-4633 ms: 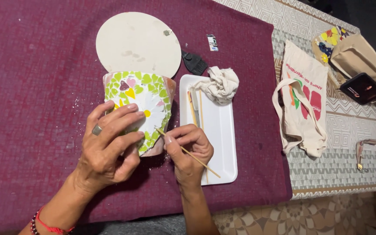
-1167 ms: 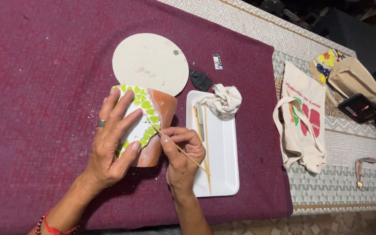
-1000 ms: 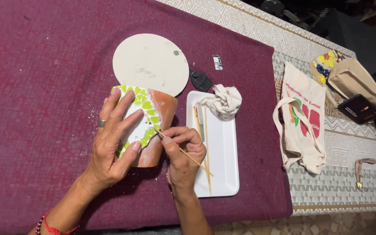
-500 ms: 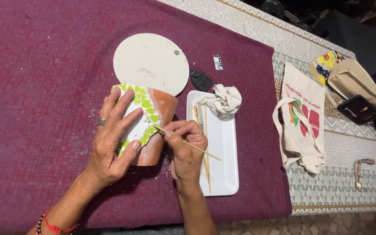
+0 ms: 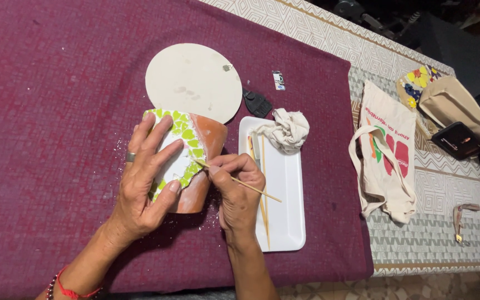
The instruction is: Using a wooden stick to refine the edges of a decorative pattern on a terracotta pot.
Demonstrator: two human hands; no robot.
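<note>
My left hand spreads over the terracotta pot lying on the maroon worktop, my right hand pinches a wooden stick at its green-and-white mosaic, seemingly partly covered, with bare clay beside it.

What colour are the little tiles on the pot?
The tiles on the pot are light green and white, over bare orange-brown clay; the head view shows it.
</note>
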